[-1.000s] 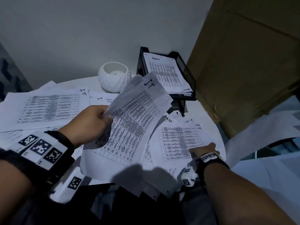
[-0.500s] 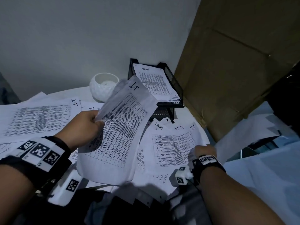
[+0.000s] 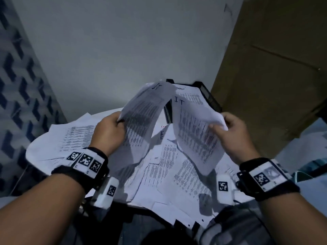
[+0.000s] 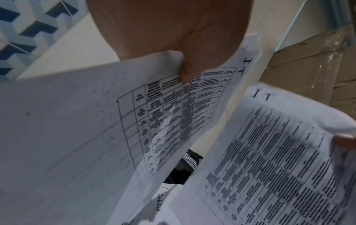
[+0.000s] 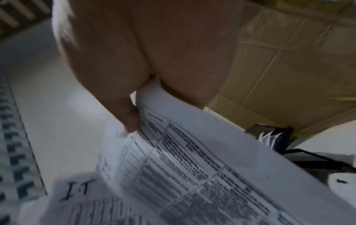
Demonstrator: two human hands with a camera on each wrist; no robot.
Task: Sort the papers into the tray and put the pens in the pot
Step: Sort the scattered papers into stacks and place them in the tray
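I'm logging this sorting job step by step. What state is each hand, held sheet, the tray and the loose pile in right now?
left hand: grips a sheet by its edge
left sheet: lifted, curled
right hand: pinches a sheet's edge
right sheet: lifted, marked "I.T"
tray: holds printed papers
loose papers: scattered, overlapping on the table

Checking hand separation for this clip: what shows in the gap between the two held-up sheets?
In the head view, between the left sheet and right sheet, the black tray's lower frame and loose papers on the table show.
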